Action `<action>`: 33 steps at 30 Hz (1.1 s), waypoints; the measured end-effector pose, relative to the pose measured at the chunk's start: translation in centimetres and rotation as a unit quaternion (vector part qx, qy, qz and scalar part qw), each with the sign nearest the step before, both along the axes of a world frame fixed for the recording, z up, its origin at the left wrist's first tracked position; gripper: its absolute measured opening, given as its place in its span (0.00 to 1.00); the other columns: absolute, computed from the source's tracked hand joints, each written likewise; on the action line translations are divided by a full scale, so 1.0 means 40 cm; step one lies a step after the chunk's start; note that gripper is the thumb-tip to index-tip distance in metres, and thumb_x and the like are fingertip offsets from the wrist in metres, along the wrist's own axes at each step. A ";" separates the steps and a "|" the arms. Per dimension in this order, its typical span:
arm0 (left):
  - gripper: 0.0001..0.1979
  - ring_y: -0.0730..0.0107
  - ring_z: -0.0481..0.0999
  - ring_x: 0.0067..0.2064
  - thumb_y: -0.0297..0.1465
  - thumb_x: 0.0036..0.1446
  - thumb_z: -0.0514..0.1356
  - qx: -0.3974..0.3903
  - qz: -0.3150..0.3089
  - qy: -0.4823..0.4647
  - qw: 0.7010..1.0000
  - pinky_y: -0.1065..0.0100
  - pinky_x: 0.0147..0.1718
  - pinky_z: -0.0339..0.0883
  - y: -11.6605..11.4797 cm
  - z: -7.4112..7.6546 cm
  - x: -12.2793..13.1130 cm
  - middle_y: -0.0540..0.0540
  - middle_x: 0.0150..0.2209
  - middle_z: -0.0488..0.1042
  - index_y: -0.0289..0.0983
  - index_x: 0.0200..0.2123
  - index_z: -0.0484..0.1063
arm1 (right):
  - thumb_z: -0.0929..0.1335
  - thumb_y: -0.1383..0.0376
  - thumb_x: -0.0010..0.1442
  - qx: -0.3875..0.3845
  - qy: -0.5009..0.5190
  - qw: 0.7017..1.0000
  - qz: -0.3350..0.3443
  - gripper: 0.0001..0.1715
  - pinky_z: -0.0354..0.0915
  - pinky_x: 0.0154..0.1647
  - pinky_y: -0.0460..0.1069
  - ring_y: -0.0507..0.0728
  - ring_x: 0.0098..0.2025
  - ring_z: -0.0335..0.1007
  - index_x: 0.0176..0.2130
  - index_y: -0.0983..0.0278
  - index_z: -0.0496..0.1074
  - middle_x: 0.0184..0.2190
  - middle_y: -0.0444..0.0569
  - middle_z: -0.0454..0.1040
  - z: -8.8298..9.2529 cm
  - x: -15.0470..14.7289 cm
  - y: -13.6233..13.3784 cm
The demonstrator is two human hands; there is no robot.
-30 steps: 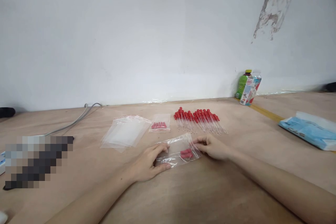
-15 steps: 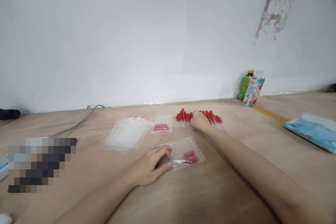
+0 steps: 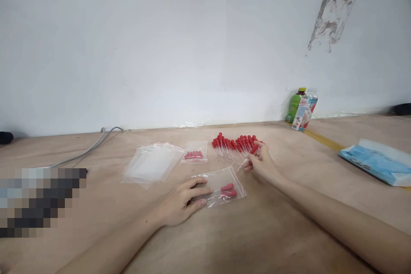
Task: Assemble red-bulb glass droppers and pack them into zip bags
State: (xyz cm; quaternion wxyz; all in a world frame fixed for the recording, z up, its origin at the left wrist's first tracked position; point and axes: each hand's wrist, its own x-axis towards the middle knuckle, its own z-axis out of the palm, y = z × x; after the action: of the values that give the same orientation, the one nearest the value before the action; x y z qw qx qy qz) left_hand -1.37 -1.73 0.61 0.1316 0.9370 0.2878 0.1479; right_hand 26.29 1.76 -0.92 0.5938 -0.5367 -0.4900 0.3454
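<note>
A red-bulbed dropper [image 3: 254,149] is pinched in the fingers of my right hand [image 3: 262,163], its thin clear stem slanting down to the left. Just behind that hand lies a pile of similar droppers [image 3: 226,142], bulbs toward the wall. My left hand [image 3: 180,200] rests with fingers spread over the left part of a clear zip bag [image 3: 210,175]. Two droppers with red bulbs [image 3: 228,194] lie inside this bag, their stems partly hidden by glare and my fingers. The bag's zip end faces right, toward my right hand.
A smaller-looking bag of several droppers [image 3: 194,154] lies behind my left hand. Left of it is a stack of flat clear bags [image 3: 152,163]. A blue packet [image 3: 375,165], a green bottle [image 3: 294,107], a carton [image 3: 304,113] and a grey cable [image 3: 93,147] are farther out.
My right hand has drawn back from the pile toward me, now with a dropper in its fingers. My left fingers have spread and reach further over the bag.
</note>
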 end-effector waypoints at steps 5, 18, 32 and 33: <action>0.17 0.62 0.60 0.54 0.36 0.59 0.49 0.000 0.004 0.002 1.000 0.60 0.51 0.57 -0.001 -0.001 0.001 0.46 0.54 0.60 0.45 0.52 0.62 | 0.63 0.69 0.49 -0.035 0.114 0.992 0.032 0.22 0.70 0.26 0.47 0.50 0.23 0.69 0.43 0.59 0.50 0.24 0.38 0.62 -0.020 -0.032 -0.050; 0.23 0.62 0.57 0.56 0.38 0.59 0.49 -0.010 0.033 -0.011 0.999 0.58 0.53 0.54 -0.009 0.004 0.002 0.45 0.56 0.58 0.43 0.57 0.53 | 0.64 0.69 0.51 -0.131 0.129 0.972 0.145 0.06 0.67 0.31 0.45 0.48 0.25 0.69 0.33 0.65 0.63 0.25 0.44 0.69 -0.020 -0.011 -0.070; 0.22 0.61 0.57 0.56 0.38 0.59 0.49 -0.013 0.027 -0.006 1.000 0.58 0.53 0.53 -0.004 -0.001 0.003 0.45 0.56 0.58 0.42 0.56 0.54 | 0.69 0.58 0.44 -0.134 -0.129 0.932 0.311 0.27 0.57 0.18 0.42 0.44 0.16 0.58 0.45 0.65 0.68 0.28 0.44 0.73 0.020 -0.018 -0.049; 0.22 0.61 0.57 0.56 0.37 0.59 0.49 -0.014 0.023 -0.005 1.000 0.58 0.53 0.54 -0.004 0.000 0.003 0.45 0.56 0.58 0.42 0.56 0.55 | 0.68 0.58 0.46 -0.131 -0.159 0.934 0.291 0.24 0.56 0.16 0.42 0.44 0.15 0.57 0.42 0.66 0.69 0.26 0.44 0.73 0.028 -0.011 -0.034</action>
State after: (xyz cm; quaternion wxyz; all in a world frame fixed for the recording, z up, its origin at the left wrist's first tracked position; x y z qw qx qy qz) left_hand -1.24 -1.89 0.61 0.1424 0.9276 0.3104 0.1512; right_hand 25.87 0.42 0.22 0.3057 -0.4916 -0.6633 0.4743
